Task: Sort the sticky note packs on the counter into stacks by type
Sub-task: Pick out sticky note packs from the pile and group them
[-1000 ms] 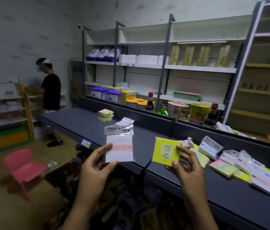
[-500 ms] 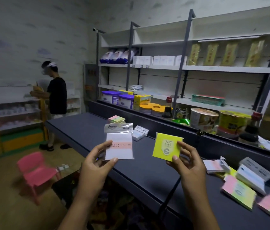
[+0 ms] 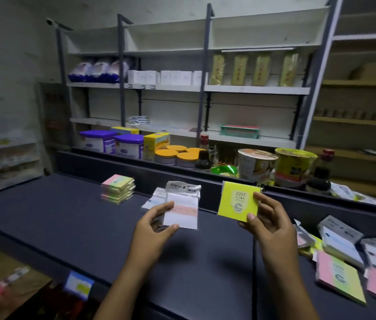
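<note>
Counter [image 3: 71, 218]: dark, fronting stocked shelves [image 3: 251, 88].
Left hand [image 3: 152, 229]: white bagged pack [image 3: 182, 211] is being pinched above the counter.
Right hand [image 3: 268, 222]: yellow pack [image 3: 235, 202] is being pinched.
Pastel stack [image 3: 117, 188]: is being kept far-left.
Unsorted packs [image 3: 344, 255]: are lying right.

The loose packs [image 3: 353, 257] on the right run off the picture's right edge, so you cannot count them all. The left hand [image 3: 153, 229] holds a white pack [image 3: 182, 210] that hides most of the small pile [image 3: 153, 199] behind it. The red writing on that white pack is too blurry to read. The right hand [image 3: 266, 219] covers the right edge of the yellow pack [image 3: 235, 202], and the tiny words under "2207" are too small to read. Both arms are cut off at the bottom edge.
</note>
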Available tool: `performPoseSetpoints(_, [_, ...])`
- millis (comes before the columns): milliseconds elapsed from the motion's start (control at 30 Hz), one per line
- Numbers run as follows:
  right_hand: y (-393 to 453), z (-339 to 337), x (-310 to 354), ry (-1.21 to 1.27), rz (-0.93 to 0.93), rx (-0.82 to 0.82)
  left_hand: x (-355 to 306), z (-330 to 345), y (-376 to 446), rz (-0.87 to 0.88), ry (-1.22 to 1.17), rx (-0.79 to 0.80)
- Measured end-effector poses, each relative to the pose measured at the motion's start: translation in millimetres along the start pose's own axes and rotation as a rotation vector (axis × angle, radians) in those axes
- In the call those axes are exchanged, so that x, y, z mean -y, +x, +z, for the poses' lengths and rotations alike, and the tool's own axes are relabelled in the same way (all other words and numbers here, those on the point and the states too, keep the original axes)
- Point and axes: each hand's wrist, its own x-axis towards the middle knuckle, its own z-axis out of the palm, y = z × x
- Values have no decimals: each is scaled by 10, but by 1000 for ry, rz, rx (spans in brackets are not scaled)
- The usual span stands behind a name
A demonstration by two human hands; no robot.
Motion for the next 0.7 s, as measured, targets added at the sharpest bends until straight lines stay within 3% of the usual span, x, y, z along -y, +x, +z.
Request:
performPoseSetpoints(467, [161,463,-159,-153,-23,-164,742,202,1142,-131,461,365])
performPoseSetpoints(700, [206,516,-199,-181,-9,-152,843,223,1149,-49,791,460])
